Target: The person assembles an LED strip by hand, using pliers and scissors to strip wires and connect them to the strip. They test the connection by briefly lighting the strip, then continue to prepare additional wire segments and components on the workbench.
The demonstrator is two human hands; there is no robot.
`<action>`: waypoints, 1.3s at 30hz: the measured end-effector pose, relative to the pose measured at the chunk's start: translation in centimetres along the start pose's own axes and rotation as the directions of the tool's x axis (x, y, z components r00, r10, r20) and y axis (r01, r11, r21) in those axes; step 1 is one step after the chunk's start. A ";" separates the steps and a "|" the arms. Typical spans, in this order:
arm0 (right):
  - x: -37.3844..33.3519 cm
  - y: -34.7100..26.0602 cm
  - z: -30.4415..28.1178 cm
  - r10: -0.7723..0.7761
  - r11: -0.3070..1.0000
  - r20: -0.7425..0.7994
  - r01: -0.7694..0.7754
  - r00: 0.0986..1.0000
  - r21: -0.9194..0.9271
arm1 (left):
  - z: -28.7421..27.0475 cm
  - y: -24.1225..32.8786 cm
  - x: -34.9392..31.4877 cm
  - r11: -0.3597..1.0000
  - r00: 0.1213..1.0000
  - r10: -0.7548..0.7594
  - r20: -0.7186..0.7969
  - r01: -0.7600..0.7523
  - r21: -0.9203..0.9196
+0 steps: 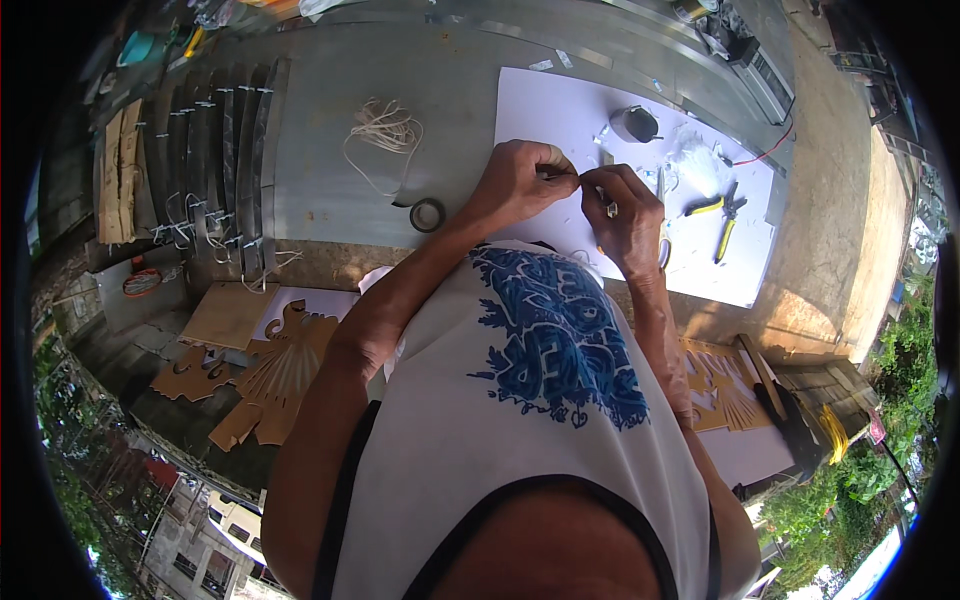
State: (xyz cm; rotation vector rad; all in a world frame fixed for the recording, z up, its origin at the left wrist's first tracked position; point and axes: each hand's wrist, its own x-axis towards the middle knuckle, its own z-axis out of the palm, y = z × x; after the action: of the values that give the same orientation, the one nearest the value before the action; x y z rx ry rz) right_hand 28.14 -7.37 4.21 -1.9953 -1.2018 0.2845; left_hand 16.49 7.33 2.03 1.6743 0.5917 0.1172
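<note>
My left hand [525, 188] and my right hand [632, 212] meet fingertip to fingertip over the near part of a white sheet [530, 105]. Both are closed in a pinch, and whatever lies between the fingertips is too small to name. A small pale piece shows against the curled fingers of my right hand. Scissors [663, 250], partly hidden, lie by my right wrist. Further right are yellow-and-black pliers [727, 222]. Beyond my hands stands a dark round container [634, 124], with crumpled clear plastic [700, 165] to its right.
A black tape roll [428, 215] sits beside my left forearm, with a loose bundle of white cord [385, 135] beyond it. Dark strips tied with white cord [215, 150] line the table's left side. Cut-out brown panels [285, 365] lie lower left. A long dark box [762, 80] stands far right.
</note>
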 end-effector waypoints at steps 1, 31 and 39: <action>0.1 -0.1 0.1 -0.016 1.000 0.004 0.016 1.000 -0.013 | 0.1 -0.2 0.0 1.000 1.000 0.015 -0.022 -0.015 0.009; 4.0 -3.2 3.5 0.256 0.847 0.258 -0.345 0.931 0.404 | -2.7 -0.8 -1.2 0.660 0.929 -0.239 -0.282 -0.057 -0.749; 3.3 -2.4 4.0 0.317 0.702 0.340 -0.460 0.885 0.544 | -2.4 -1.2 -1.4 0.666 0.940 -0.184 -0.287 -0.095 -0.740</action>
State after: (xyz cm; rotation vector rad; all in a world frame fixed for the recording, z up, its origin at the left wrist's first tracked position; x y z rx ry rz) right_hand 26.15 -1.98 3.89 -1.6242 -0.6510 1.0110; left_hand 13.96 8.94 1.72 0.8168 0.7170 0.5557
